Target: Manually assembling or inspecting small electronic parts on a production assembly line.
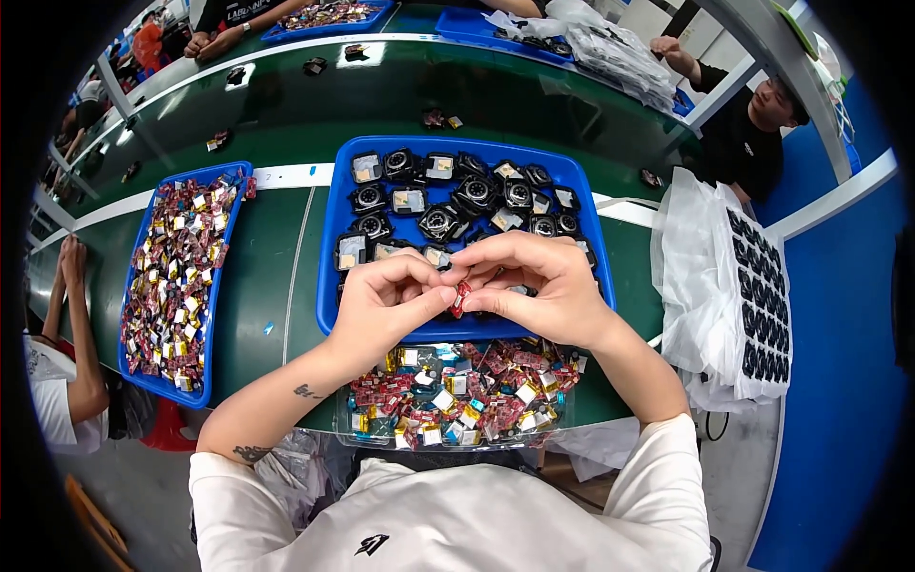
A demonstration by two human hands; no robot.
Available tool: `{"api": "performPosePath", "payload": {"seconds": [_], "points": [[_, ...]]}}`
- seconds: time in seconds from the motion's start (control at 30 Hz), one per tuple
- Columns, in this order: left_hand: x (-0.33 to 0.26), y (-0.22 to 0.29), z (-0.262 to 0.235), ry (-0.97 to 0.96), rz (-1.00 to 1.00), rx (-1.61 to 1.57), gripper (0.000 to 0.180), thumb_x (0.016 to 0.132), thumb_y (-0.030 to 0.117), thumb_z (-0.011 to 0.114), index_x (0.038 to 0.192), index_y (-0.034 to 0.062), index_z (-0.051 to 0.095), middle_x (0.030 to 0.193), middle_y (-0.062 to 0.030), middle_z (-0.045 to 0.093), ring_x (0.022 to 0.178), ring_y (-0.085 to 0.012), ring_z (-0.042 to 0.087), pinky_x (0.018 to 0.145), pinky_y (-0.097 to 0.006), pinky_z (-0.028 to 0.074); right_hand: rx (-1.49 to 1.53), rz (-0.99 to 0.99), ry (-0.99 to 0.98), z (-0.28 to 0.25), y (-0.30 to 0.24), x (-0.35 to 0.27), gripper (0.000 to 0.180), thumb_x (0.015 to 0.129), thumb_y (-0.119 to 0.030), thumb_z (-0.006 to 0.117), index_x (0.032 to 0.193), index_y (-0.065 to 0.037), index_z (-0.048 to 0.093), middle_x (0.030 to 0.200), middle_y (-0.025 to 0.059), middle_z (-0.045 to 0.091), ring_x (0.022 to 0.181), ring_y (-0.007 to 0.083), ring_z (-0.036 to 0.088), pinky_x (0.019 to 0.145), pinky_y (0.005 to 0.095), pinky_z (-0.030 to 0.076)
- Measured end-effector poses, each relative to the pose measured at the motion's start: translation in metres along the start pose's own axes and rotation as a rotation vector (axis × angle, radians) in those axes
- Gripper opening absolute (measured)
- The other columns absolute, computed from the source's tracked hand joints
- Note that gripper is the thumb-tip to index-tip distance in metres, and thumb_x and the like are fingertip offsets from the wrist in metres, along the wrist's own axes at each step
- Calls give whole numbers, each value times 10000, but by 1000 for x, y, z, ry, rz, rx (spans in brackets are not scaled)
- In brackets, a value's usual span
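Between my fingertips I pinch a small red circuit board (pixel 460 299), held over the near part of a blue tray (pixel 335 191). My left hand (pixel 389 297) grips it from the left, thumb and fingers pressed together. From the other side my right hand (pixel 543 286) closes on the same board. Black watch-like cases (pixel 477 194) fill the tray in loose rows, some with silvery squares facing up. Just below my hands a clear plastic tray (pixel 339 419) holds a heap of red circuit boards with white and yellow battery pieces (pixel 457 396).
A long blue tray (pixel 128 286) piled with similar boards stands at left. On the right lie stacked white sheets (pixel 681 286) bearing black parts. Beyond, a green conveyor (pixel 286 119) carries scattered parts. Other people sit at left, far side and right (pixel 748 143).
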State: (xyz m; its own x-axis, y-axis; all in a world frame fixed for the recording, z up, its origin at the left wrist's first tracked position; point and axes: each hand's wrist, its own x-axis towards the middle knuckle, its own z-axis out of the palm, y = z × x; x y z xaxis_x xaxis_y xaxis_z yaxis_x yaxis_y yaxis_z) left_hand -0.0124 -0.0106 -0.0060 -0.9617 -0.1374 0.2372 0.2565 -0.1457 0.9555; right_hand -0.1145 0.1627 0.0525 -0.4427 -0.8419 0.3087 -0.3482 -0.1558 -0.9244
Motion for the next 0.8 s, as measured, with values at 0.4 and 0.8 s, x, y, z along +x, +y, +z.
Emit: {"api": "performPosePath", "payload": {"seconds": [0.4, 0.8], "points": [[-6, 0, 9, 136, 238, 243, 175, 724, 38, 743, 844, 31, 616, 870, -2, 539, 668, -47, 433, 567, -193, 360, 206, 157, 253, 2, 15, -1, 159, 814, -24, 689, 957, 38, 659, 893, 98, 672, 798, 109, 652, 711, 216, 534], [-6, 0, 7, 72, -31, 1, 124, 806, -1, 678, 835, 19, 559, 865, -16, 594, 686, -19, 514, 585, -151, 389, 29, 100, 159, 3, 10, -3, 233, 878, -27, 602, 1102, 33, 610, 975, 137, 676, 872, 164, 661, 779, 262, 536]]}}
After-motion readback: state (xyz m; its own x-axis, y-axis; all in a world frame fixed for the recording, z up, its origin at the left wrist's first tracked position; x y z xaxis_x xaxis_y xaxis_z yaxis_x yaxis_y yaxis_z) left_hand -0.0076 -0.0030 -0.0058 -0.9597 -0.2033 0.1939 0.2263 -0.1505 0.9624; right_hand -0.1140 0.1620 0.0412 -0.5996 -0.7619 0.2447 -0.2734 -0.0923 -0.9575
